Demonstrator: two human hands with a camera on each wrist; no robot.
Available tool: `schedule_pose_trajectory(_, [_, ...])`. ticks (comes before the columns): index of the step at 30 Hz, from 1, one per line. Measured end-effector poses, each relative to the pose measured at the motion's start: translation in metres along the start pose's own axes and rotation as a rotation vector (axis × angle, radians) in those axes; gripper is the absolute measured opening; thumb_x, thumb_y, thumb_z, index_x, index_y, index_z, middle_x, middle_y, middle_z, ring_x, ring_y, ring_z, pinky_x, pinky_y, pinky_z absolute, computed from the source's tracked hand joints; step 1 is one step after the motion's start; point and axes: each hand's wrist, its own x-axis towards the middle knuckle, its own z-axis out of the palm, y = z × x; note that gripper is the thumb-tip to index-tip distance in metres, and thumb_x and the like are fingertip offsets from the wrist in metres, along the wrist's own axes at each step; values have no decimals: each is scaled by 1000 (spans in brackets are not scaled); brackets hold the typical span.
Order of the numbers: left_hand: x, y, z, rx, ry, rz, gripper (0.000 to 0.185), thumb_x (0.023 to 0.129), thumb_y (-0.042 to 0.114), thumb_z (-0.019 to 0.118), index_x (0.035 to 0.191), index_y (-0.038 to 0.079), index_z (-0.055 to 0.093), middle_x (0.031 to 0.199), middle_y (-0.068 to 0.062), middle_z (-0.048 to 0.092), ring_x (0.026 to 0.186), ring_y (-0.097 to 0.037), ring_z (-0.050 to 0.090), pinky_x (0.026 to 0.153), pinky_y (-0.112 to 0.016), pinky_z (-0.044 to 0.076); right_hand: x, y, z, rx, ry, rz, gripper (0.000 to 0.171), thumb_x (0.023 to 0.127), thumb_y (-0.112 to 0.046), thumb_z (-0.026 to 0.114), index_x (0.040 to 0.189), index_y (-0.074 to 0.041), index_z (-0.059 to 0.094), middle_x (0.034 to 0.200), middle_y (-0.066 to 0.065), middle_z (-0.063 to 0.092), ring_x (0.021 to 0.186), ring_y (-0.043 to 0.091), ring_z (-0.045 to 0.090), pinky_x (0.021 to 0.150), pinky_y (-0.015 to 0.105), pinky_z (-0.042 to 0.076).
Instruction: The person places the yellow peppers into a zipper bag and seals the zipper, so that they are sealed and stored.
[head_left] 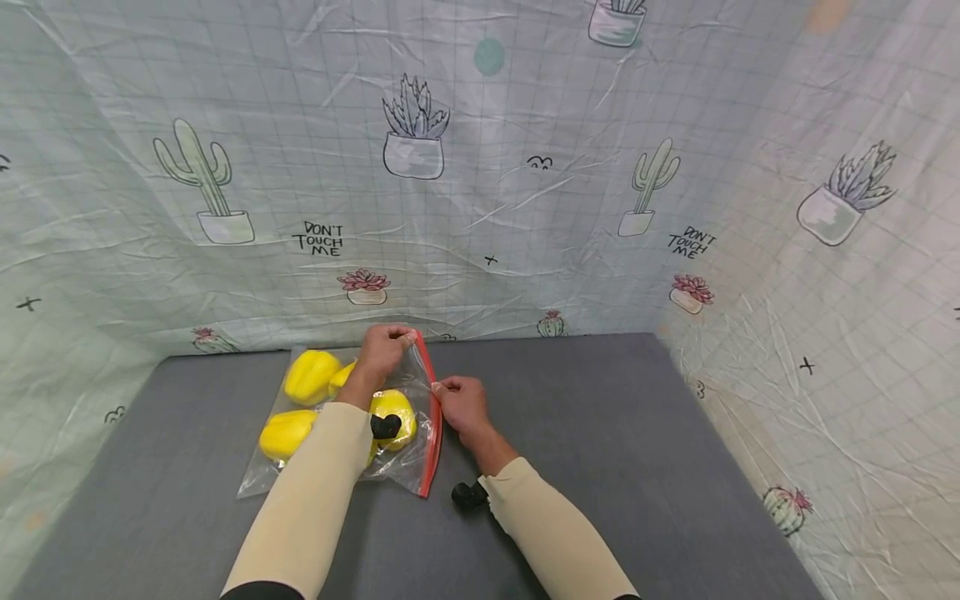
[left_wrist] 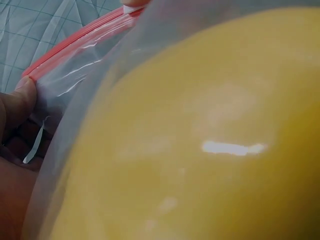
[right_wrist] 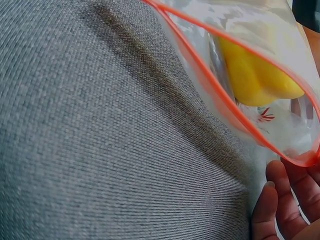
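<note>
A clear zip bag [head_left: 408, 471] with a red zip strip [head_left: 431, 433] lies on the grey table [head_left: 600, 433]. Several yellow peppers [head_left: 309, 375] are inside it. My left hand [head_left: 386, 348] grips the far end of the zip strip, and its thumb [left_wrist: 17, 102] presses the red strip [left_wrist: 75, 42] in the left wrist view. A pepper [left_wrist: 200, 150] fills that view through the plastic. My right hand [head_left: 456, 400] pinches the strip near its middle. In the right wrist view the strip [right_wrist: 210, 80] gapes open over a pepper [right_wrist: 250, 75], with my fingers [right_wrist: 280, 200] just below it.
A printed cactus cloth [head_left: 480, 183] walls the table at the back and on both sides. Grey table surface [right_wrist: 100, 150] stretches to the right of the bag. Black wrist camera mounts [head_left: 468, 494] sit on both beige sleeves.
</note>
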Motion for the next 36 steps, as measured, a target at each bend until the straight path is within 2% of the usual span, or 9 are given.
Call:
schedule_pose_trajectory(15, [1,2,-2,-1,28,-8,33,107,19,57,127,-5,69,121,-19,65,102,-23,54,87,-30,45,-2,0,0,-7,-16,14,18,97,-19,73,95,-3,80,81,7,75,66,11,58,60,25,47])
schedule_pose_trajectory(27, [5,-2,-4,-3,36,-17,33,107,19,58,127,-5,69,122,-21,66,103,-24,55,88,-32,46,-4,1,-3,-8,-37,14,19,97,-19,72,94,-2,80,77,6,72,63,12,55,58,25,46])
schedule_pose_trajectory(36, [7,-2,-7,10,41,-14,34,107,19,58,127,-6,69,126,-23,66,109,-27,56,95,-37,47,-6,1,-5,-22,-47,-4,20,97,-19,72,94,-1,80,76,5,71,61,11,54,57,25,45])
